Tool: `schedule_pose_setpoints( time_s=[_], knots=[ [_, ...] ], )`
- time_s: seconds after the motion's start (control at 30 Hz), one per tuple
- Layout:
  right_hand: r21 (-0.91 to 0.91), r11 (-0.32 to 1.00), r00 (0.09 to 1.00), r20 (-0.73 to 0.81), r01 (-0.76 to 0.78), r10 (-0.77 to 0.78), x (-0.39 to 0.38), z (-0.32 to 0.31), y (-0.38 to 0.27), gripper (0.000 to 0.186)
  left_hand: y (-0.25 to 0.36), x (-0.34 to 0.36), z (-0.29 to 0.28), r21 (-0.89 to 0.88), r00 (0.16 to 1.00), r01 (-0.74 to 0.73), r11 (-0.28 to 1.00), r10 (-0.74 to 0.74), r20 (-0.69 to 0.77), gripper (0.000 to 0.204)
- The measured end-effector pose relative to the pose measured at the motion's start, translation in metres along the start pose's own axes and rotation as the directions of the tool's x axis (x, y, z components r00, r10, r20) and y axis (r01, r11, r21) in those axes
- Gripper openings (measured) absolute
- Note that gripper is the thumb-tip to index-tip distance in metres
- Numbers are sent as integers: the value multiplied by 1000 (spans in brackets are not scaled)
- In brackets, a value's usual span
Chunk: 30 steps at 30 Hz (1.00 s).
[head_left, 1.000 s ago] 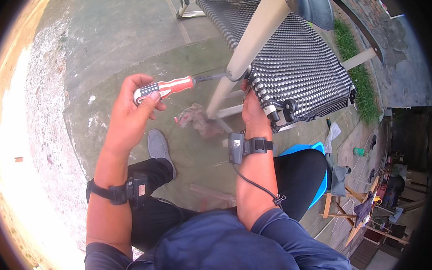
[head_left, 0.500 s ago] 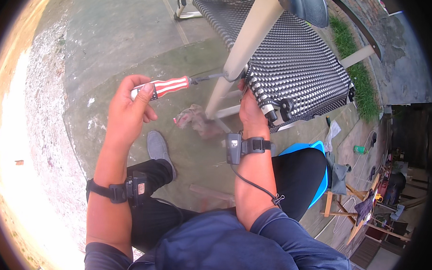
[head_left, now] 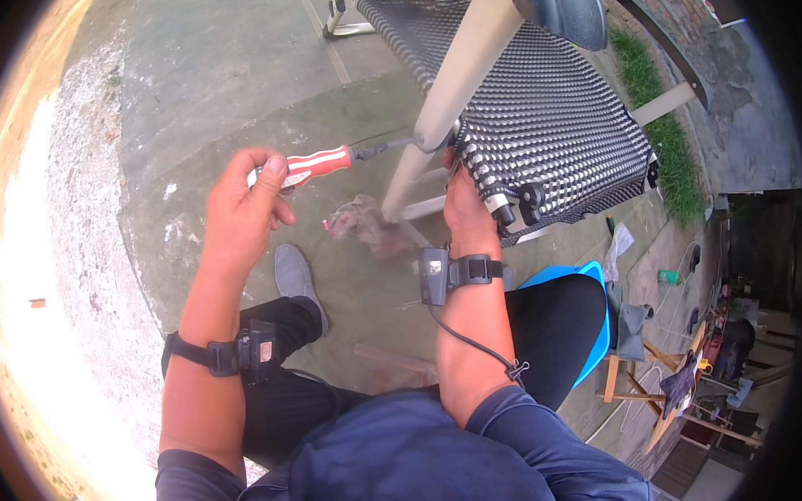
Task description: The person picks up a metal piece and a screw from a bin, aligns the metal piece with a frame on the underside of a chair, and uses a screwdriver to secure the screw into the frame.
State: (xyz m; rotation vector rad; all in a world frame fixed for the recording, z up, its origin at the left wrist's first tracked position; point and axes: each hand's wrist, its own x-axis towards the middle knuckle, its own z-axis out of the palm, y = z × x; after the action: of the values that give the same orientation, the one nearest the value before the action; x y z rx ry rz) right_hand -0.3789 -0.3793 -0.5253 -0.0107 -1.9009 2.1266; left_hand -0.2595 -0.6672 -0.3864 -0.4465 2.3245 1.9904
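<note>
My left hand (head_left: 247,194) is closed round the butt of a screwdriver (head_left: 321,164) with a red and white striped handle. The shaft points right, and its tip meets the pale metal leg (head_left: 445,91) of a chair. My right hand (head_left: 467,202) reaches up under the near corner of the chair's black and white woven panel (head_left: 550,123). Its fingers are hidden behind the weave and frame, opposite the screwdriver tip, so their grip does not show. Black end fittings (head_left: 532,201) stick out at the frame's corner.
A crumpled rag (head_left: 371,224) lies on the green ground sheet (head_left: 180,196) below the leg. A blue plastic seat (head_left: 595,335) shows beneath my right thigh. To the right are a green bottle (head_left: 668,277), a wooden stand (head_left: 632,397) and assorted clutter. Grass (head_left: 661,136) grows beyond the chair.
The screwdriver handle has turned about its length, showing a different part of its stripes. My left hand has shifted slightly to the right. My right hand and the chair keep their places.
</note>
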Motion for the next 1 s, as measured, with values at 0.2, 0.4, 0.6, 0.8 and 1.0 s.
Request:
schedule_pose_setpoints(
  time_s=[0.2,0.4,0.6,0.8,1.0],
  knots=[
    [-32,999,999,21,-36,37,-2,-1,-4,25,-8,-5,5,-139,990,-142,980,138,-38,34],
    [-47,999,1000,-20,-2,2,0,-4,8,23,-4,3,1,-108,998,-42,993,38,-44,34],
    [-112,993,1000,13,-24,25,-1,-11,14,23,-1,-5,8,-166,998,-33,986,25,-49,35],
    [-50,997,998,-24,-55,54,-2,-6,12,21,-4,0,2,-106,998,-64,992,63,-12,35],
    [267,960,992,114,-81,52,-7,26,-49,20,-3,-3,2,-161,1000,-20,987,17,-21,36]
  ],
)
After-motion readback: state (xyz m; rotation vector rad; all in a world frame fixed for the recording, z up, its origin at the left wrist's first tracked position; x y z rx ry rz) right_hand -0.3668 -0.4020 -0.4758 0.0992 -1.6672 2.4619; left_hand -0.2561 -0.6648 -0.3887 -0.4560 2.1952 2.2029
